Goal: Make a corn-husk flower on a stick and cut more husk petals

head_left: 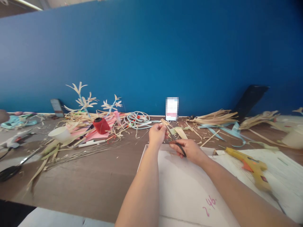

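My left hand [156,135] is closed in a pinch on a pale strip of dried leaf [163,122], held just above the far edge of a white board [187,186]. My right hand [190,150] is closed round the dark handles of a pair of scissors [176,142], whose blades point up and left toward the strip and meet it near my left fingertips. Both forearms reach out over the white board.
A yellow glue gun [252,167] lies on the right. A red thread spool [101,125], a white cup [60,134], thin wires [87,153], leaf-made flowers [82,101] and coiled pale cord [137,119] lie left. Dried leaf bundles [215,118] lie at the blue wall.
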`<state>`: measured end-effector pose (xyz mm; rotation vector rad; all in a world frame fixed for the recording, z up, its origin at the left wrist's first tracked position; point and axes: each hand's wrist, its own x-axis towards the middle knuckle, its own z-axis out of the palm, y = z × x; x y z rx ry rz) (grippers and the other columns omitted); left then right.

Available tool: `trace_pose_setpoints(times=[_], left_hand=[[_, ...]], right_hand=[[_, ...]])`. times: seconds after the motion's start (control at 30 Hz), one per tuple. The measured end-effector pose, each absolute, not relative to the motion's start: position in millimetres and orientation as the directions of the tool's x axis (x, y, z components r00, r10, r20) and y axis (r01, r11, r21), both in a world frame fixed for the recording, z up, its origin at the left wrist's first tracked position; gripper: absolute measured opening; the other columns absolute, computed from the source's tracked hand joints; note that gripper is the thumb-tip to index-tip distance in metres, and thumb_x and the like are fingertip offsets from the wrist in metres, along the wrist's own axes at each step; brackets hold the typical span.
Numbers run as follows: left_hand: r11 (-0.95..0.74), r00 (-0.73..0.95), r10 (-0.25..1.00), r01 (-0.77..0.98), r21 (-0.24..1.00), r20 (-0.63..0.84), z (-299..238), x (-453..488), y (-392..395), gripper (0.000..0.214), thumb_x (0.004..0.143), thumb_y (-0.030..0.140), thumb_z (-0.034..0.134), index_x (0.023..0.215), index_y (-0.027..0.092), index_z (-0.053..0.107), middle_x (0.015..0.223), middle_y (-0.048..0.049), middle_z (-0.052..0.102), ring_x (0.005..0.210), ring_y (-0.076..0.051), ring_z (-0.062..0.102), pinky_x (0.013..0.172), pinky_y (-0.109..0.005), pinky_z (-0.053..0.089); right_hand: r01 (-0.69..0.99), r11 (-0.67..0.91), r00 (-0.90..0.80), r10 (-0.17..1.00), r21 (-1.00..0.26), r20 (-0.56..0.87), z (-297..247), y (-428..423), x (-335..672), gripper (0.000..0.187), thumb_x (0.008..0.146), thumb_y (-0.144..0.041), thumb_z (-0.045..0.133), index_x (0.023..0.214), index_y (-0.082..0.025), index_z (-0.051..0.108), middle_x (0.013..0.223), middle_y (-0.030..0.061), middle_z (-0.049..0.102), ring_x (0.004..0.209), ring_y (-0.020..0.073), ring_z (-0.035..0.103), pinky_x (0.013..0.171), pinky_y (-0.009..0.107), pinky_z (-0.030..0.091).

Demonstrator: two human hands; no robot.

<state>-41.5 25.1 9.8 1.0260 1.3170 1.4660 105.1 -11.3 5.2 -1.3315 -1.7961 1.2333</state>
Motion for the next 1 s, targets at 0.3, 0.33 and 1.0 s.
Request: trace_pose_setpoints(times=[0.3,0.33,1.0], left_hand=[[-0.045,-0.318,0.948,-0.087,0.995,0.016,11,-43,26,0.007,0.073,0.021,0.055,0.069,0.015,0.055,0.057,-0.0011,0.059,0.052,-0.013,0.059,0.045,-0.023,0.049],[-0.047,-0.343,0.939,-0.087,0.995,0.015,11,-44,26,0.007,0.072,0.021,0.056,0.069,0.015,0.055,0.058,-0.0011,0.059,0.052,-0.012,0.058,0.045,-0.022,0.049],[0.019,-0.130,0.991,-0.006,1.000,-0.019,11,-30,20,0.008,0.068,0.022,0.060,0.067,0.015,0.057,0.059,-0.0010,0.059,0.051,-0.010,0.057,0.043,-0.018,0.045]], right_hand=[[0.383,0.052,-0.361,0.928,-0.922,-0.097,7,-14,104,0.043,0.069,-0.050,0.063,0.092,-0.014,0.066,0.052,-0.0012,0.058,0.045,0.0099,0.048,0.047,0.022,0.038],[0.386,0.046,-0.360,0.927,-0.922,-0.104,8,-14,104,0.043,0.069,-0.051,0.064,0.091,-0.014,0.067,0.052,-0.0009,0.058,0.044,0.0097,0.048,0.047,0.022,0.038],[0.175,0.289,-0.028,0.957,-0.941,0.289,-8,8,119,0.054,0.065,-0.030,0.070,0.115,-0.022,0.052,0.102,0.0080,0.063,0.094,0.0207,0.060,0.080,0.035,0.049]])
